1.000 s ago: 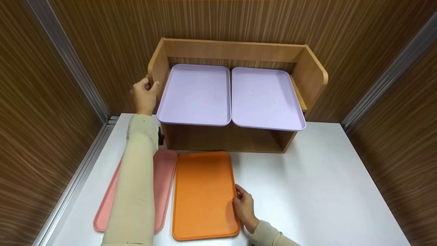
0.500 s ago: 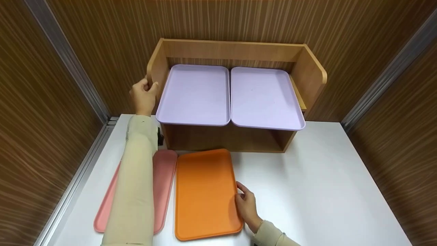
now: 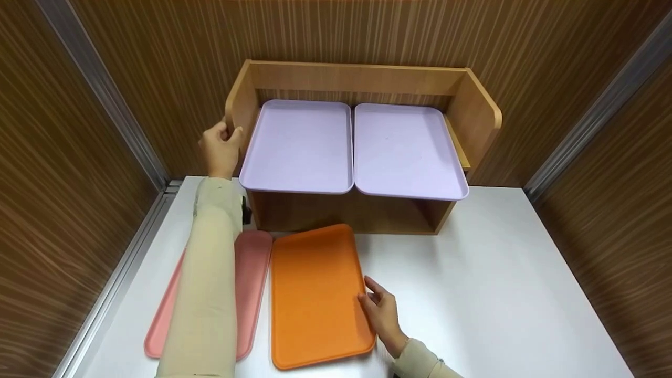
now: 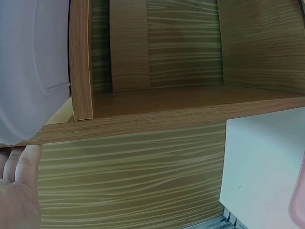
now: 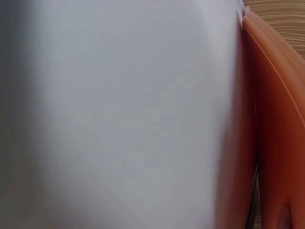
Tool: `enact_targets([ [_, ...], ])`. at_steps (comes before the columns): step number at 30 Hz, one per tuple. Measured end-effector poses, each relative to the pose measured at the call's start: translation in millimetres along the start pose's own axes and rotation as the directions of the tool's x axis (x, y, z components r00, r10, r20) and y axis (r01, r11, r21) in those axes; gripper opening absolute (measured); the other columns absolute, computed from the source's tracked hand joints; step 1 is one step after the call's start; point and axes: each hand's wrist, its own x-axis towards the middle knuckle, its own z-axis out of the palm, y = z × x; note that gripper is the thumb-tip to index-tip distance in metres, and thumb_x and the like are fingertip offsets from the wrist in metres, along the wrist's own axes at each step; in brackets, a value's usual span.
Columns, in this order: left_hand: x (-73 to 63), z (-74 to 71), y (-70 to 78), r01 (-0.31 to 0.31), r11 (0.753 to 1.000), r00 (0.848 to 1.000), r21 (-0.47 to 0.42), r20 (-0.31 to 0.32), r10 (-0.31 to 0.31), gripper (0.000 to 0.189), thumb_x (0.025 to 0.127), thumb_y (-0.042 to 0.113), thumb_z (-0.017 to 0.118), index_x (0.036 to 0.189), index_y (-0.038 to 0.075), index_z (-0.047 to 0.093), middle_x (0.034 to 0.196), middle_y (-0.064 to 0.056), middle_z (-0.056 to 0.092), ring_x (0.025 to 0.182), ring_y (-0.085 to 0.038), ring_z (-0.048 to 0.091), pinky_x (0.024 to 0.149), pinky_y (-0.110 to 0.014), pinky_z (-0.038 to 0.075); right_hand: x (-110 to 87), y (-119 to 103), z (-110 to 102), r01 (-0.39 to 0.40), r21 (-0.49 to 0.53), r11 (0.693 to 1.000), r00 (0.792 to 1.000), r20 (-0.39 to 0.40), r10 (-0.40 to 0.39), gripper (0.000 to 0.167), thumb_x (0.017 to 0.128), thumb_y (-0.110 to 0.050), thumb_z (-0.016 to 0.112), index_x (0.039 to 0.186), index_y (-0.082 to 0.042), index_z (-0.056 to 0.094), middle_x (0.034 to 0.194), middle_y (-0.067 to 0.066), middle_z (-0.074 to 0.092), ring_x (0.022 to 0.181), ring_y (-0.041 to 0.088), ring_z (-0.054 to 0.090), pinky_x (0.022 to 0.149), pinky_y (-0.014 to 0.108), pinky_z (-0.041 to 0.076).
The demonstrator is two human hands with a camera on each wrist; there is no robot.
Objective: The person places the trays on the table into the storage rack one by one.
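Head view: at far left, a pink tray (image 3: 253,286) lies on the white table (image 3: 483,283) in front of the left end of a wooden shelf (image 3: 357,77), partly hidden by a beige sleeve (image 3: 207,294). Above it, the left hand (image 3: 220,149) grips the front edge of the shelf's left side panel, thumb on the inner face; the left wrist view shows fingers against the panel's outer face. Just right of that hand, the left lilac tray (image 3: 299,147) rests on the shelf's upper board. An orange tray (image 3: 317,299) sits in front of the shelf's left and middle part, just beside the pink one; whether the two touch cannot be told. Along the orange tray's right edge, in front of the shelf's right half, the right hand (image 3: 384,317) pinches the rim between thumb and fingers. The tray tilts, its right side raised off the table; the right wrist view shows it slanting above its own orange reflection. Farther back, the right lilac tray (image 3: 409,152) rests on the upper board near the shelf's right side panel. The count: two hands, one shelf, and four trays in sight, two lilac on the shelf, one pink and one orange in front of it.
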Motion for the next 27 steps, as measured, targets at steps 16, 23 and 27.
enact_targets([
  [16, 0.6, 1.4, -1.7, -0.031, 0.999, 1.000, -0.044, -0.004, 0.031, 0.016, 0.088, 0.014, 0.063, 0.090, -0.002, 0.067, 0.079, -0.006, 0.062, 0.069, -0.010, 0.048, 0.063, -0.019, 0.037, 7.1, -11.2, -11.4, -0.028, 0.151, 0.988, 0.998, 0.062, 0.019, 0.050, 0.091, -0.006, 0.059, 0.136, 0.008, 0.042, 0.121, 0.028, 0.057, 0.102, 0.025, 0.062, 0.080, 0.026, 0.051],
  [23, 0.8, 1.1, -1.4, 0.002, 0.999, 1.000, -0.041, 0.012, -0.001, 0.018, 0.088, 0.016, 0.063, 0.096, 0.001, 0.069, 0.085, -0.005, 0.064, 0.075, -0.011, 0.050, 0.066, -0.019, 0.039, 12.2, -13.8, -13.2, -0.001, 0.162, 0.987, 0.997, 0.077, -0.011, 0.047, 0.094, -0.007, 0.054, 0.136, 0.009, 0.041, 0.127, 0.029, 0.052, 0.110, 0.028, 0.058, 0.084, 0.025, 0.050],
  [27, 0.9, 1.1, -1.2, 0.001, 0.999, 1.000, -0.040, 0.010, -0.001, 0.017, 0.088, 0.016, 0.064, 0.093, 0.001, 0.068, 0.084, -0.005, 0.064, 0.075, -0.012, 0.050, 0.066, -0.019, 0.038, 14.9, -16.5, -14.2, 0.003, 0.176, 0.984, 0.997, 0.080, -0.017, 0.046, 0.095, -0.006, 0.053, 0.136, 0.010, 0.040, 0.127, 0.030, 0.052, 0.107, 0.027, 0.060, 0.083, 0.026, 0.050],
])
